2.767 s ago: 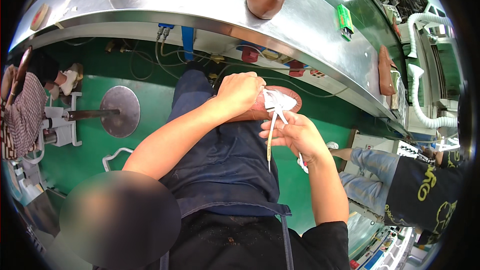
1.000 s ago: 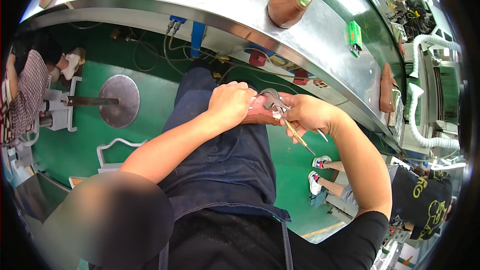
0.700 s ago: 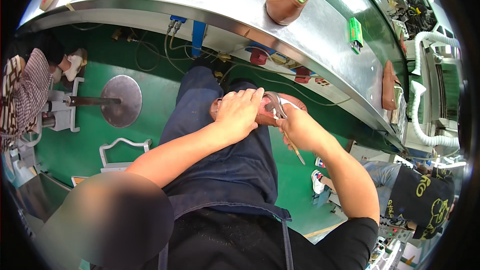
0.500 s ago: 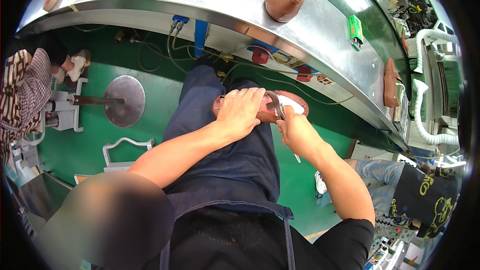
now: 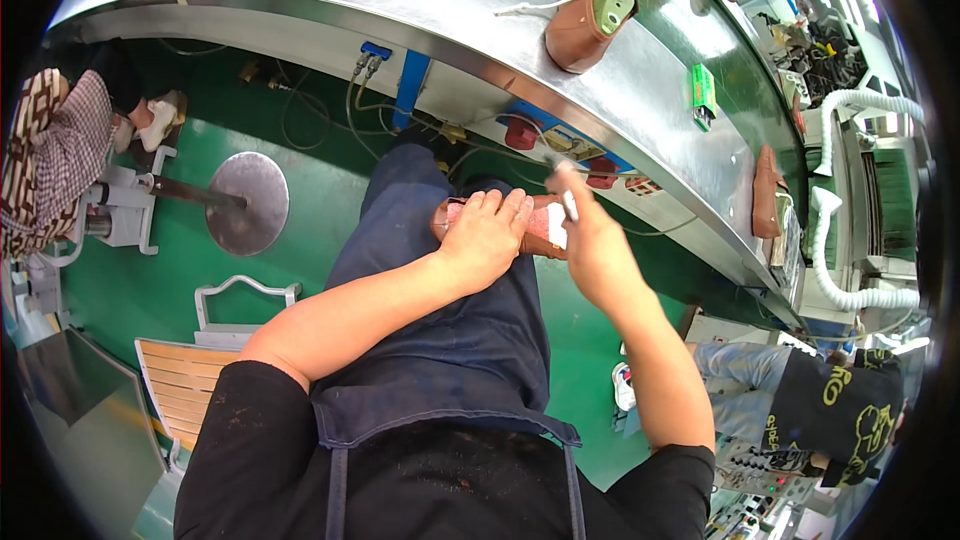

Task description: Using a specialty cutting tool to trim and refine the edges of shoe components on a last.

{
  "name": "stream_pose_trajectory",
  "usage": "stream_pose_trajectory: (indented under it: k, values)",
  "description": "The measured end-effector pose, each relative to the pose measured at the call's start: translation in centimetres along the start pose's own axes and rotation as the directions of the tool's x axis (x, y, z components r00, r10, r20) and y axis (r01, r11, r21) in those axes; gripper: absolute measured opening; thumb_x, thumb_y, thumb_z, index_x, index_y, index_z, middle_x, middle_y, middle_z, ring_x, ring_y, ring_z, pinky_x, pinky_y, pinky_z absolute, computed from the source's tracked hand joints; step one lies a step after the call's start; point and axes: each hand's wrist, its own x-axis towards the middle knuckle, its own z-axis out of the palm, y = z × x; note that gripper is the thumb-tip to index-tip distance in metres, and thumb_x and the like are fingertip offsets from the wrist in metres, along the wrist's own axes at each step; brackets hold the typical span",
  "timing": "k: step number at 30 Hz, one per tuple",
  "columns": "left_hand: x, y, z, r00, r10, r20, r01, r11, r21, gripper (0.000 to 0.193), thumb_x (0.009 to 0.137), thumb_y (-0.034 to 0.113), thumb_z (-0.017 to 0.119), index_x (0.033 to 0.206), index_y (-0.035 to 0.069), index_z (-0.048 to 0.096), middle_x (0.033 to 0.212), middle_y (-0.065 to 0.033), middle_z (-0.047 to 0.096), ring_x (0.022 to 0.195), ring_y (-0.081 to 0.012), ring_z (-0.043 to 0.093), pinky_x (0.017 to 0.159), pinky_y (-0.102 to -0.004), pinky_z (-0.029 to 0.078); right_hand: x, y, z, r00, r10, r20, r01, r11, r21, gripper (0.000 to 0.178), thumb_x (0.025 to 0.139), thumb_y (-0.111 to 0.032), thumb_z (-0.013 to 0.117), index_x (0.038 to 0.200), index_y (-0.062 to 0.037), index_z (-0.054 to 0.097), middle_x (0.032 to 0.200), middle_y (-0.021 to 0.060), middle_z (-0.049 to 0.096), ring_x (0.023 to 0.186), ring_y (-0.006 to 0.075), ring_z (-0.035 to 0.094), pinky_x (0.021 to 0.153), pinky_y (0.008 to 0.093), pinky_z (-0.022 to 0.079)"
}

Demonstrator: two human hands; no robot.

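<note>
A brown leather shoe (image 5: 540, 244) lies sole up across my thighs, with pink and white patches on its underside. My left hand (image 5: 485, 240) is wrapped over its left part and hides much of it. Just past the shoe's right end is my right hand (image 5: 600, 252), closed around a metal hand tool (image 5: 556, 168). The tool's grey head points away from me, smeared by motion, so its exact kind is unclear. Whether the tool or right hand touches the shoe cannot be made out.
A metal workbench (image 5: 460, 30) curves ahead, bearing a brown shoe on a green last (image 5: 580, 30), a green box (image 5: 703, 95) and another brown shoe (image 5: 768, 195). Cables (image 5: 350, 105) hang underneath. At left stand a round metal stool (image 5: 247, 205) and a slatted chair (image 5: 185, 385). Co-workers sit on both sides.
My right hand has lifted the tool off the shoe, its head now pointing toward the bench. My left hand stays on the shoe. The whole view has shifted slightly.
</note>
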Motion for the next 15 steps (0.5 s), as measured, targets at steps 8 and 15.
stream_pose_trajectory:
  k: [8,15]
  values:
    - [-0.6,-0.7,0.8,0.998,0.008,-0.066,-0.006,1.000,0.019,0.082,0.070,0.028,0.089,0.140,-0.005,0.060,0.144,-0.0213,0.062,0.124,-0.0364,0.062,0.110,-0.0484,0.047,-0.8,0.0,3.2,0.989,0.121,0.087,-0.105,0.980,-0.168,0.086,0.090,0.008,0.057,0.169,-0.0152,0.030,0.107,0.0322,0.071,0.096,0.0470,0.072,0.083,0.0535,0.058]
    - [-0.6,-1.2,0.1,0.994,-0.047,-0.095,0.043,0.998,-0.044,0.067,0.069,0.021,0.089,0.126,-0.002,0.063,0.135,-0.0199,0.067,0.121,-0.0366,0.066,0.105,-0.0475,0.052,-0.8,0.1,4.6,0.996,0.067,0.056,-0.057,0.985,-0.165,0.087,0.091,0.006,0.057,0.170,-0.0155,0.028,0.096,0.0308,0.070,0.082,0.0477,0.072,0.074,0.0561,0.058]
